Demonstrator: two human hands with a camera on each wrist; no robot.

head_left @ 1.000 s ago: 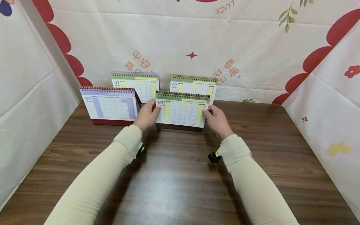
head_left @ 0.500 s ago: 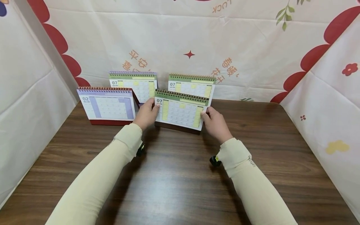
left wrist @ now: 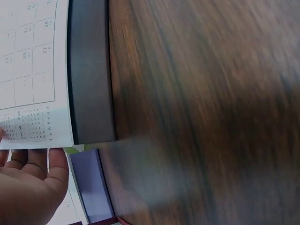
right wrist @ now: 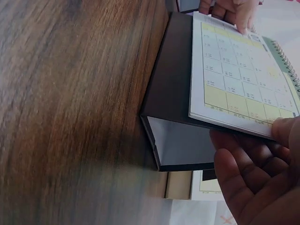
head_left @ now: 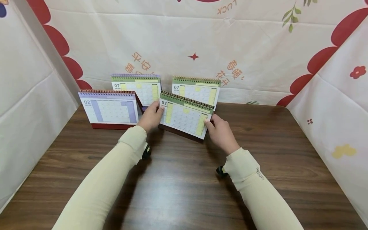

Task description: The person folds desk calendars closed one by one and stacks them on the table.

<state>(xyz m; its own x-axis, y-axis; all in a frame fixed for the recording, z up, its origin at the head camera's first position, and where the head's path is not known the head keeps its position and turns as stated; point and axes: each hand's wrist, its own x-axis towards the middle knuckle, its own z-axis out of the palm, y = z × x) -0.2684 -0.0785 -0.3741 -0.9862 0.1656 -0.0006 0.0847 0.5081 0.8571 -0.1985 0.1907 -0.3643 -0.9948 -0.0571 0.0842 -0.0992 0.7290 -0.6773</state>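
Note:
A desk calendar (head_left: 186, 117) with a green-and-yellow "07" page, black spiral and dark brown base stands at an angle on the table, its right end nearer me. My left hand (head_left: 150, 117) pinches its left edge, thumb in front and fingers behind. At the right edge, my right hand (head_left: 222, 132) pinches it with the thumb on the page; in the right wrist view its fingers (right wrist: 229, 173) reach behind the page by the base's open side. The calendar's back face is hidden.
A red-based calendar (head_left: 113, 110) showing a purple "02" page stands at the left. Behind are two more "07" calendars, one with a purple spiral (head_left: 138, 91) and one at the right (head_left: 198, 91). A printed cloth (head_left: 184, 38) hangs behind the brown table (head_left: 267, 153).
The right end of the held calendar has swung toward me, with my right hand moving along. Its left end and my left hand have stayed nearly in place. The other calendars stand as before.

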